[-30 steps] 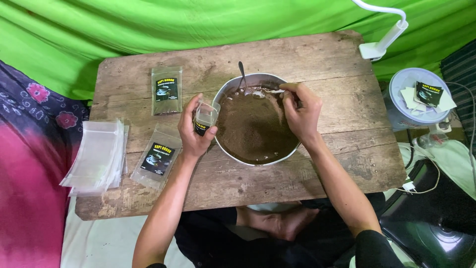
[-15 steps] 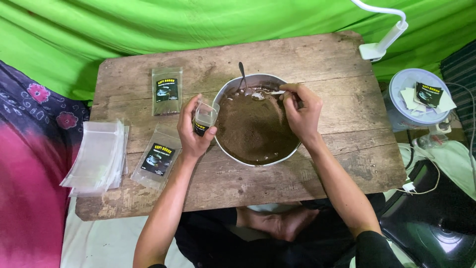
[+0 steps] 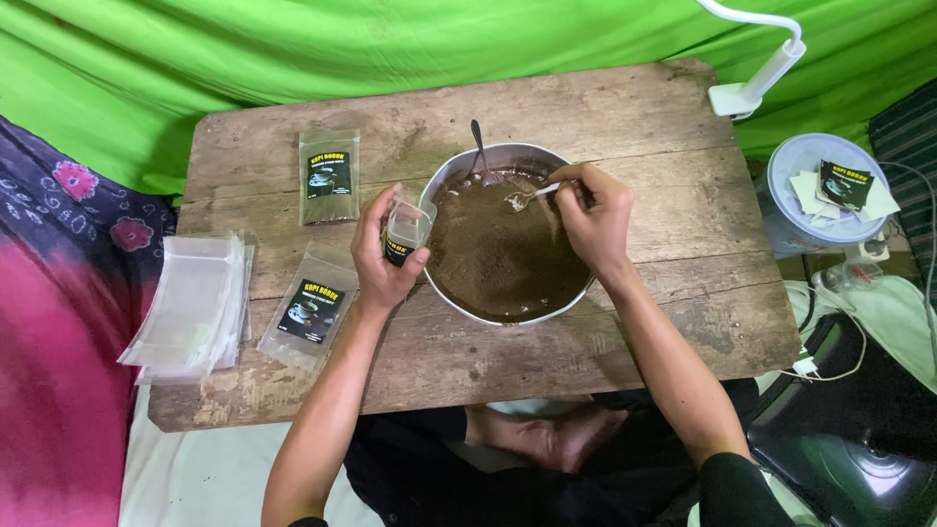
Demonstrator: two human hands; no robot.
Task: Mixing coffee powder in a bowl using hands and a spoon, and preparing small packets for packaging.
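Flanking bowl (image 3: pixel 444 181): filled packets (image 3: pixel 329 176), empty sleeves (image 3: pixel 190 307).

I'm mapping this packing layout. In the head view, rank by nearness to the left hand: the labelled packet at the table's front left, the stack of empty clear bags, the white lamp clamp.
From the left hand, which holds a small open pouch:
1. Labelled packet, just beside its wrist.
2. Stack of clear bags, at the table's left edge.
3. White lamp clamp, far right corner.

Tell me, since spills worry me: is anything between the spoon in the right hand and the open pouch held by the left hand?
Nothing visible. The spoon in the right hand sits over the brown powder in the bowl, and the small clear pouch in the left hand is held open at the bowl's left rim.
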